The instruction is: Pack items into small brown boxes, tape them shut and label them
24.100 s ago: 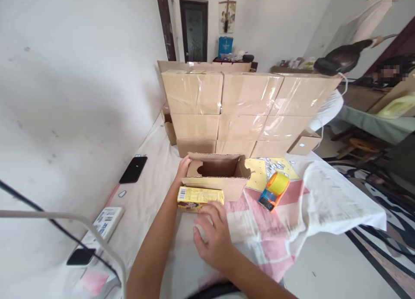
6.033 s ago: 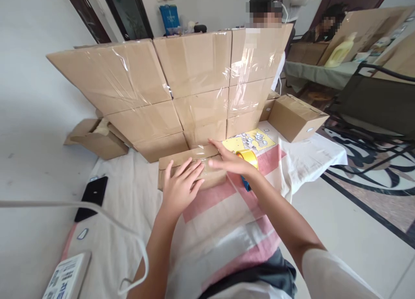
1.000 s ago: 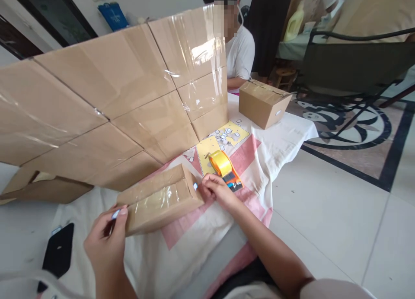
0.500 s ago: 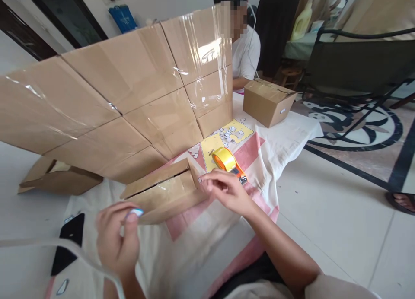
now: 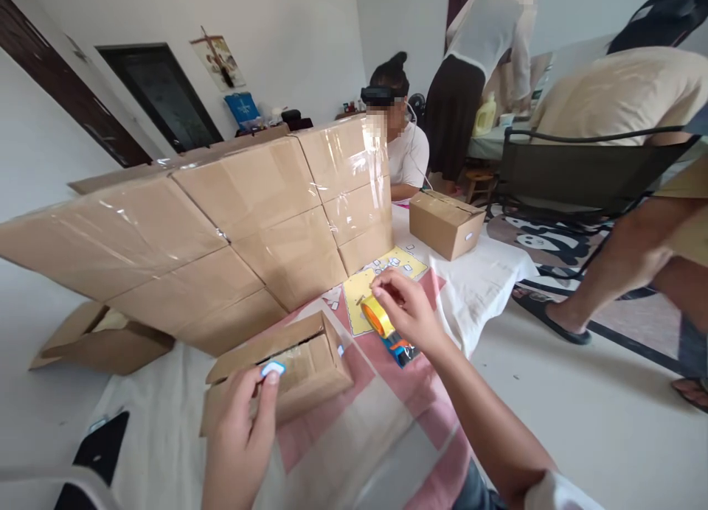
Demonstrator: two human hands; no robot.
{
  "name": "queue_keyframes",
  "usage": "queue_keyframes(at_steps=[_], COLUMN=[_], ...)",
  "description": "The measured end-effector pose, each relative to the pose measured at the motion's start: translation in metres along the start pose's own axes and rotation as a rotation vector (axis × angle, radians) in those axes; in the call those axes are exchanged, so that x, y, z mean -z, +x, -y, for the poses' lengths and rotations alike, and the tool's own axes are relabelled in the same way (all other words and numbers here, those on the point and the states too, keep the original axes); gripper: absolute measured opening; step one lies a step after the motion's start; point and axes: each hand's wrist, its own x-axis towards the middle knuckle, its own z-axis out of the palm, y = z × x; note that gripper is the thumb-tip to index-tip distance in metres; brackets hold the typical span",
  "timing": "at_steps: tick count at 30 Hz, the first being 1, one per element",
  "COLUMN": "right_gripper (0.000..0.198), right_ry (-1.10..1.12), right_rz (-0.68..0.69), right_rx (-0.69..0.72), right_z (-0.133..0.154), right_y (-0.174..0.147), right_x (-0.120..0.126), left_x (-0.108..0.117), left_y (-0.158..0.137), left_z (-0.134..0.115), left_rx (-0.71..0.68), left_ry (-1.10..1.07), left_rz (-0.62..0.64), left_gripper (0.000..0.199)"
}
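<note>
My left hand (image 5: 240, 429) pinches a small white sticker with a blue edge (image 5: 273, 368) between thumb and fingertips, in front of the closed cardboard box (image 5: 310, 388). A small pale label (image 5: 340, 350) is on that box's right end. My right hand (image 5: 406, 307) is over the yellow tape roll (image 5: 377, 317), its fingers curled in towards the thumb; whatever is between the fingertips, if anything, is too small to make out. The roll sits in an orange and blue tape dispenser (image 5: 403, 350), partly covered by my hand.
A wall of taped cartons (image 5: 276, 230) stands behind the box. Another carton (image 5: 442, 226) is at the table's far right, and an open carton (image 5: 110, 348) lies at left. A black flat object (image 5: 99, 451) lies front left. A person (image 5: 409, 152) sits across; others are behind a chair (image 5: 575, 178).
My right hand has moved from the box's right end to over the tape roll. My left hand, with the sticker, has shifted right, nearer the box. The view has tilted up.
</note>
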Motion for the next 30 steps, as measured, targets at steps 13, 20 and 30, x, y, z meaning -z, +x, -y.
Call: queue_keyframes(at_steps=[13,20,30], right_gripper=[0.018,0.008,0.031], right_ry=[-0.214,-0.265,-0.347], right_rz=[0.071,-0.286,-0.478], right_rx=[0.261,-0.207,-0.242], right_z=[-0.012,-0.148,-0.155], right_y=[0.036,0.196,0.172], right_x=[0.011,0.061,0.078], left_x=[-0.030,-0.019,-0.020], left_y=[0.004,-0.002,-0.010], left_z=[-0.006,0.052,0.060], left_rx=[0.106,0.277,0.294], left_ry=[0.143,0.292,0.455], left_rz=[-0.153,-0.158,-0.301], left_gripper=[0.024,0.031,0.035])
